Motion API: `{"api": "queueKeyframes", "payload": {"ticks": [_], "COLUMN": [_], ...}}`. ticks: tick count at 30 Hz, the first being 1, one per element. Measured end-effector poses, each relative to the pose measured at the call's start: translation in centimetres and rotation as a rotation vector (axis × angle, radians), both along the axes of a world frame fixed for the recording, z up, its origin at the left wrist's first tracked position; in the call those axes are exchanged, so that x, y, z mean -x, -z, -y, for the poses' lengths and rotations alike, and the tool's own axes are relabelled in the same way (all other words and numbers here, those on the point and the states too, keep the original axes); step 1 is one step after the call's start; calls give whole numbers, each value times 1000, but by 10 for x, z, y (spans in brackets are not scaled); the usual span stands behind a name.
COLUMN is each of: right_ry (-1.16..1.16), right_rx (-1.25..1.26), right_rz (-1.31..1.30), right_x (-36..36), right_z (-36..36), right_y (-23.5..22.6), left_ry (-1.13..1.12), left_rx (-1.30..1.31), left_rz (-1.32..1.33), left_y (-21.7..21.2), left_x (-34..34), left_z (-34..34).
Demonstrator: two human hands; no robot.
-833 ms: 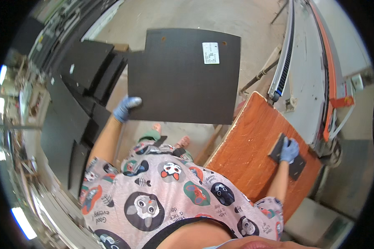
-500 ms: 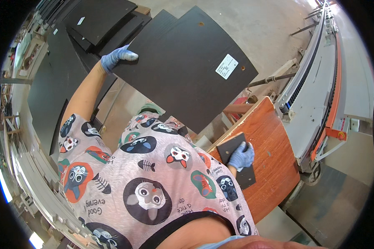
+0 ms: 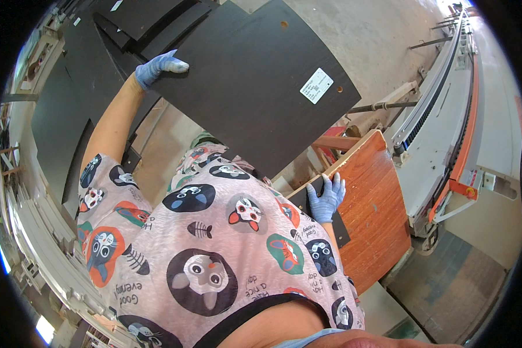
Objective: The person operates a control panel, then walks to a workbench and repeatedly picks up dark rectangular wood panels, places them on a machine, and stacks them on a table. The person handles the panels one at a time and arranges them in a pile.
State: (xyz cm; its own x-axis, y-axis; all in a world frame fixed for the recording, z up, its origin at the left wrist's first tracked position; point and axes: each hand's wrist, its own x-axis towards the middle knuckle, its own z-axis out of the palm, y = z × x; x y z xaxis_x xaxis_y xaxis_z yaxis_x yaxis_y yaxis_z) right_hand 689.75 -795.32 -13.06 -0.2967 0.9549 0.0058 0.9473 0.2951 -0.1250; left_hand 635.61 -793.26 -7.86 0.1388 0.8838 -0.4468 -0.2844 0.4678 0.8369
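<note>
A large dark panel (image 3: 243, 81) with a white label (image 3: 316, 86) and small round holes is held up in front of me. My left hand (image 3: 159, 68), in a blue and white work glove, grips its left edge, with the thumb laid over the face. On the right, my right hand (image 3: 327, 197), gloved the same way, has its fingers spread above a small dark board (image 3: 341, 232). That board lies on a reddish-brown wooden tabletop (image 3: 374, 214) and is partly hidden by the hand and my sleeve. Whether the palm touches the board, I cannot tell.
More dark panels (image 3: 69, 127) lie stacked at the left. Along the right runs a long machine with a grey bed (image 3: 432, 133) and an orange rail (image 3: 470, 139). Pale strips (image 3: 46, 232) are piled at the lower left. Concrete floor (image 3: 359, 35) shows beyond the large panel.
My right hand has moved up and away from the middle of the small board, its fingers spreading. The large panel has shifted slightly up in view, still in my left hand.
</note>
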Motion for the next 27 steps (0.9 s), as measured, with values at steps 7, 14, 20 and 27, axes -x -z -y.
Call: {"api": "queueKeyframes", "payload": {"ticks": [7, 14, 20, 27], "right_ry": [-199, 23, 23, 8], "right_rx": [255, 482, 572, 394], "right_rz": [156, -177, -758, -905], "right_x": [-12, -23, -27, 4], "right_z": [-45, -69, -96, -130], "right_y": [-9, -23, -45, -64], "left_ry": [-43, -205, -375, -849], "left_rx": [-2, 102, -20, -94], "left_rz": [-49, -194, 92, 218], "left_y": [12, -4, 0, 59], "left_x": [9, -12, -33, 22], "left_z": [6, 20, 23, -6]}}
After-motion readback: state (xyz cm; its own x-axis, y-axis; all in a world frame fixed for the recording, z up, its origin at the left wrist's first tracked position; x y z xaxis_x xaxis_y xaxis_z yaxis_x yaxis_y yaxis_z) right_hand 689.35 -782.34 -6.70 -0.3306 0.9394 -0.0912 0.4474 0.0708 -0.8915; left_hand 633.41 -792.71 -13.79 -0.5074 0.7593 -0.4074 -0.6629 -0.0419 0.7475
